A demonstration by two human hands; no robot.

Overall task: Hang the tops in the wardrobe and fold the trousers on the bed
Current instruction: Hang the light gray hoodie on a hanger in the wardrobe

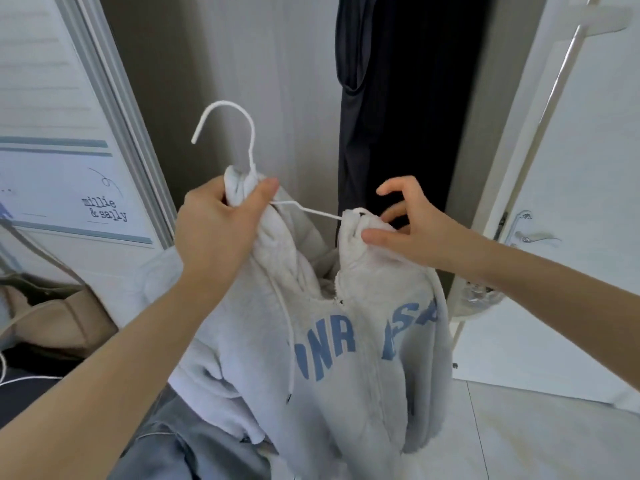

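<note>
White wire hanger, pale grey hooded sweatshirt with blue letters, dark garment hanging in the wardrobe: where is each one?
White wire hanger (242,117), head view, top of its hook.
Pale grey hooded sweatshirt with blue letters (346,393), head view, chest below the lettering.
Dark garment hanging in the wardrobe (398,116), head view, mid body.

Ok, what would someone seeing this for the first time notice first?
A pale grey hoodie with blue lettering fills the centre, half-threaded on a white wire hanger. The left hand grips its bunched collar under the hook; the right hand pinches the other shoulder. Behind hangs a dark garment.
</note>
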